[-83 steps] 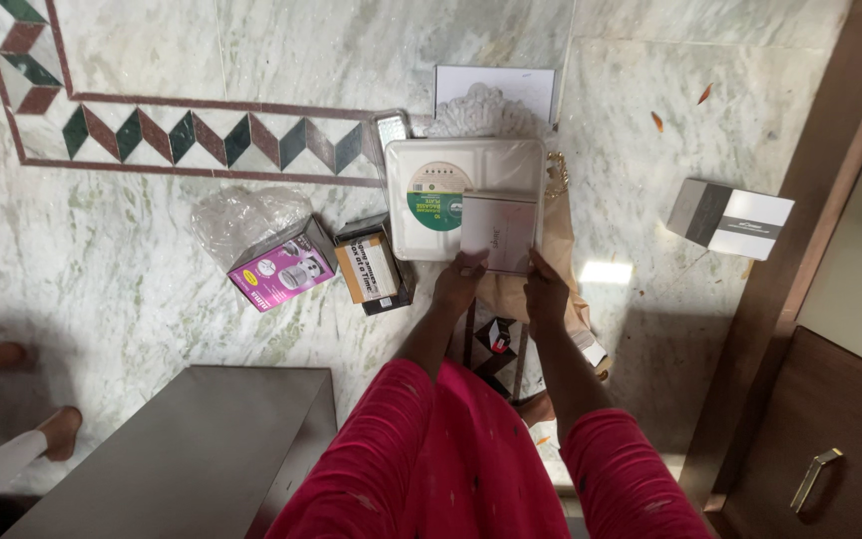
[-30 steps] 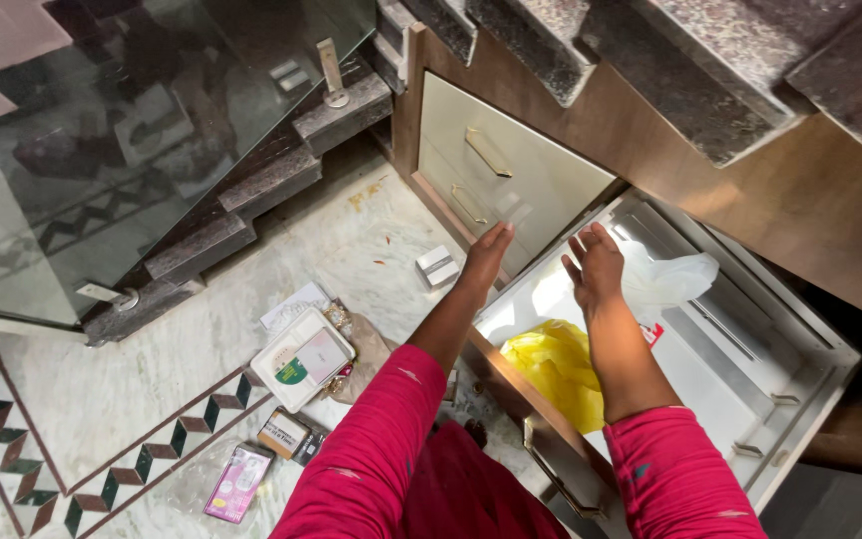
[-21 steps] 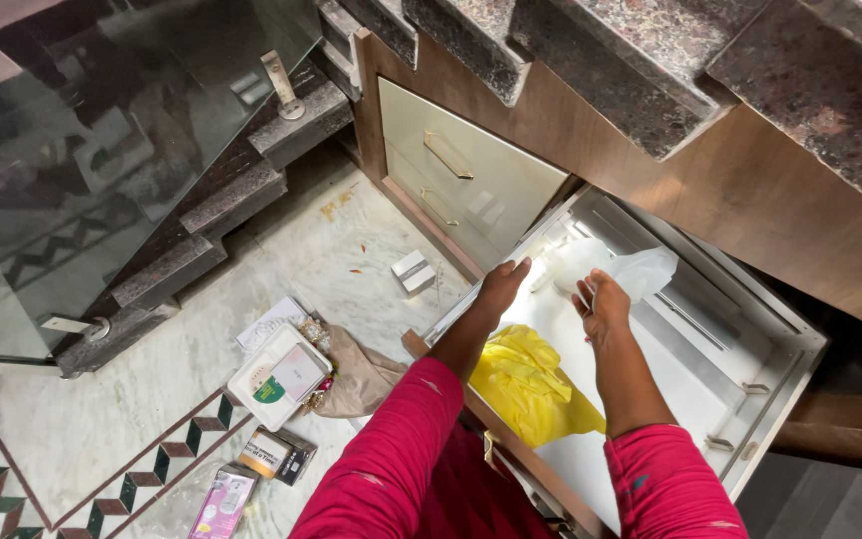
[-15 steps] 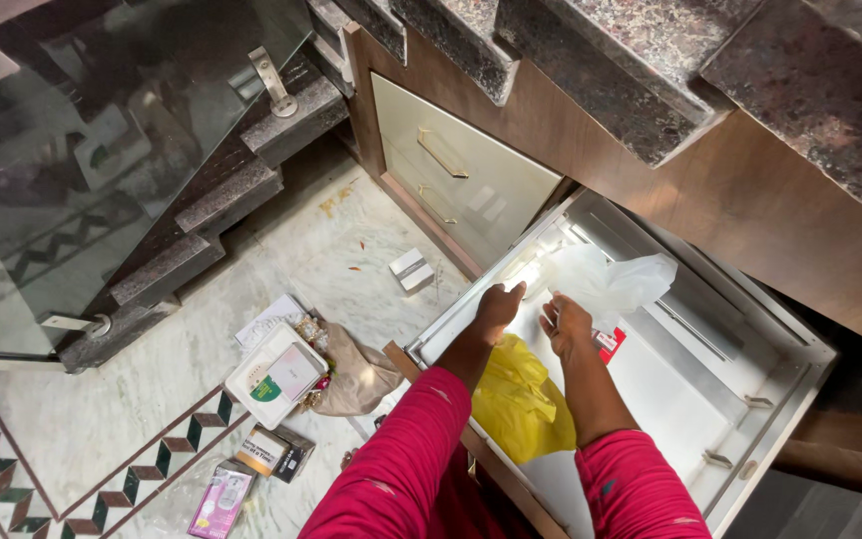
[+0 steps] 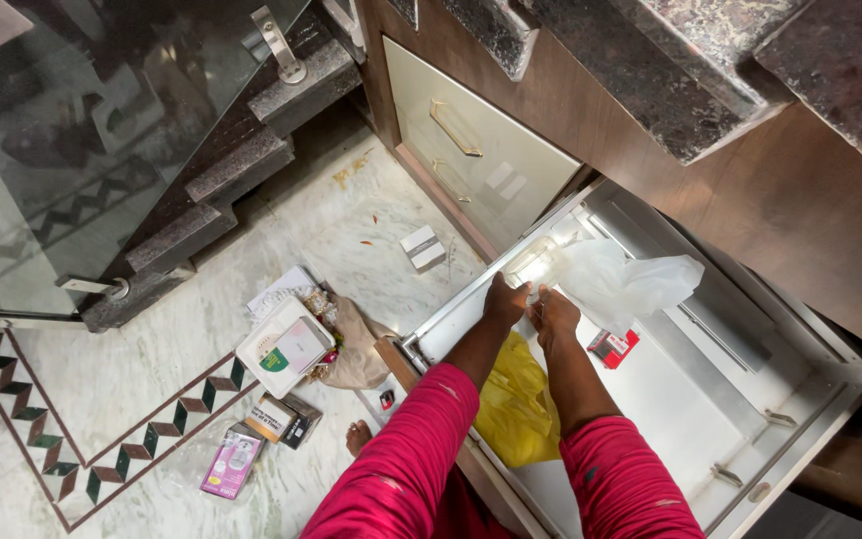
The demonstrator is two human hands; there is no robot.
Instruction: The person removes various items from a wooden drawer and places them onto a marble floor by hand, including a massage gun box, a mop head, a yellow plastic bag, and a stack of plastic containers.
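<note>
Crumpled translucent white plastic bag (image 5: 619, 284) lay at far end of open white pull-out drawer (image 5: 690, 419), just beyond and to the right of both hands, near edge touching or almost touching right hand (image 5: 555, 311). Right hand stretched forward over drawer floor, fingers toward bag edge; grip hidden from this angle, cannot tell whether closed on plastic or only resting against it. Left hand (image 5: 504, 298) set just beside right hand, almost touching it, close to drawer's far left rim near a bright glare patch; fingers curled down, holding or not cannot tell. Both forearms in bright pink long sleeves (image 5: 421, 439).

Small red and white box (image 5: 613, 346) sat on drawer floor just right of right wrist, below bag. Yellow plastic bag (image 5: 517, 404) lay in drawer under and between forearms, well nearer the body than the white one.

On marble floor left of drawer: flat white square box with green round mark (image 5: 284, 344), crumpled brown paper bag (image 5: 359, 344) beside it, small dark and tan carton (image 5: 281, 417), pink packet (image 5: 231, 461), small white box (image 5: 421, 247) near closed cream cabinet drawer with brass handles (image 5: 476, 165). Bare foot (image 5: 356, 436) seen by drawer corner.
</note>
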